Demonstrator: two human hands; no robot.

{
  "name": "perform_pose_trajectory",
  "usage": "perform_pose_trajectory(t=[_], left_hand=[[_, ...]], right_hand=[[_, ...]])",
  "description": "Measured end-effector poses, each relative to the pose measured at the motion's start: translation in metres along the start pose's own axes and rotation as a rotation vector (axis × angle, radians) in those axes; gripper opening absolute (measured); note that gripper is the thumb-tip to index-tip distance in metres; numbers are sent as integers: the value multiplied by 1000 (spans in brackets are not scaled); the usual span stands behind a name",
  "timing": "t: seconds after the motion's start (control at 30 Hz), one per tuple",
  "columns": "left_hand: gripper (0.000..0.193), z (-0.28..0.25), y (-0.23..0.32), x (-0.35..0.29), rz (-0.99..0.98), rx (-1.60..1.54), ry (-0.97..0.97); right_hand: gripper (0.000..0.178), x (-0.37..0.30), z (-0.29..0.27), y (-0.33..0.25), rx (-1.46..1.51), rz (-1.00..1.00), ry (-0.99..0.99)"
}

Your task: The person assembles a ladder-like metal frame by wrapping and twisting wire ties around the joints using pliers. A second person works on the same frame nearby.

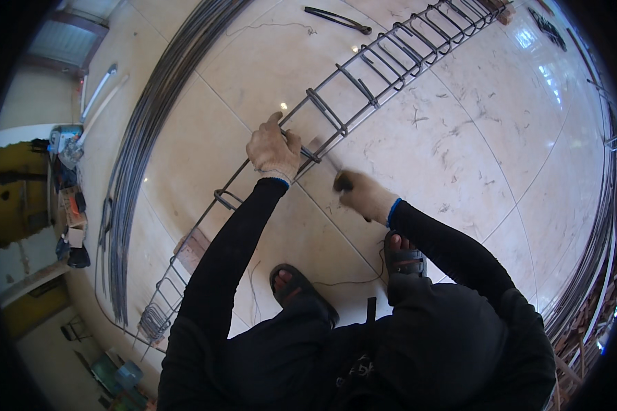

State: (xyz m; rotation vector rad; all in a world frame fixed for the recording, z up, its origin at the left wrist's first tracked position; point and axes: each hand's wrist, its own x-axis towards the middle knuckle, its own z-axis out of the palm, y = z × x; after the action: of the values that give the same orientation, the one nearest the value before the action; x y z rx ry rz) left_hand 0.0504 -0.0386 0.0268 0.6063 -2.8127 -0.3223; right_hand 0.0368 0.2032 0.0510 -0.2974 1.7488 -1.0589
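A long rebar cage runs across the tiled floor from lower left to upper right, with square stirrups spaced along its bars. My left hand, in a beige work glove, is closed around a bar of the cage beside one stirrup. Just right of the cage, my gloved right hand is closed on something dark. A smeared grey streak extends from that hand toward the stirrup; motion hides what kind of tool it is.
A bundle of long steel rods curves along the left. Dark long-handled cutters or pliers lie beyond the cage. Loose stirrups hang together at its near left end. More rods line the right edge. Wire bits litter the tiles.
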Motion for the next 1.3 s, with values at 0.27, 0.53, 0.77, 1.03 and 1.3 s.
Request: perform_pose_trajectory(t=[0.27,0.53,0.77,1.03,1.3], left_hand=[[44,2,-3,-3,-15,-21,18],[45,2,-1,3,25,-15,6],[61,-21,-10,-55,272,-16,216],[41,-19,-16,-98,-140,-86,-395],[43,-31,-19,-94,-102,-127,-403]], right_hand=[[29,11,3,7,-58,-80,40],[30,11,-1,17,-122,-115,51],[34,3,-16,22,35,-37,143],[34,24,-18,26,149,-32,134],[28,30,5,18,-122,-53,271]])
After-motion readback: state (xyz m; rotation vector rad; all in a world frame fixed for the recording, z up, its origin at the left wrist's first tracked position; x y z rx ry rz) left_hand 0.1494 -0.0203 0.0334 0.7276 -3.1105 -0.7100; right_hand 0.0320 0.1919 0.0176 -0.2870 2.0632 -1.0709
